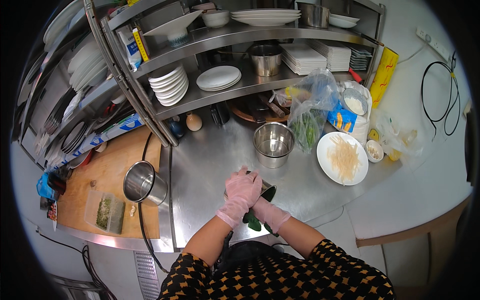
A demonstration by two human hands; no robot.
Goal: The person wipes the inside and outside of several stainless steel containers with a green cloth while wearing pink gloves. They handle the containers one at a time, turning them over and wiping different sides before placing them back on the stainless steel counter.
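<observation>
Both my hands wear thin pink gloves and overlap over a tipped metal container near the counter's front edge. My left hand lies on top, fingers pointing away from me. My right hand is crossed beneath it, mostly covered, so its grip does not show. Dark green leaves stick out below the hands and lie inside the container's mouth. Beyond stands a round stainless steel pot. To its right, a white plate bears pale thin strips.
A steel pot stands tilted in view at the left, by a wooden board with a clear plastic box. Behind are a bag of greens, a small white bowl, and steel shelves with stacked plates.
</observation>
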